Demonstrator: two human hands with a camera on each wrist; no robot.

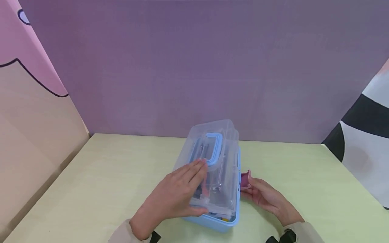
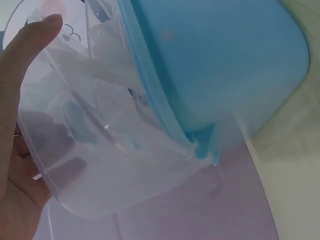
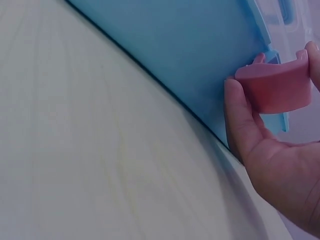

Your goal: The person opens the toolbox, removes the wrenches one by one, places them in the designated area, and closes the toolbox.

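Observation:
A light blue storage box (image 1: 226, 223) with a clear lid (image 1: 223, 135) and a blue carry handle (image 1: 215, 148) stands in the middle of the table. My left hand (image 1: 182, 189) lies flat on the lid, fingers straight and reaching to the handle, thumb at the lid's near edge. In the left wrist view the palm (image 2: 12, 115) presses the clear lid (image 2: 115, 150) above the blue base (image 2: 225, 65). My right hand (image 1: 258, 192) pinches the pink latch (image 1: 245, 179) on the box's right side. The right wrist view shows the latch (image 3: 275, 87) tilted out from the blue wall (image 3: 190, 55), held between thumb and finger.
The pale green table (image 1: 106, 175) extends to both sides of the box. A purple backdrop (image 1: 194, 67) closes the far edge, with angled panels at the left (image 1: 36, 128) and right (image 1: 364, 135). Small items show dimly through the lid.

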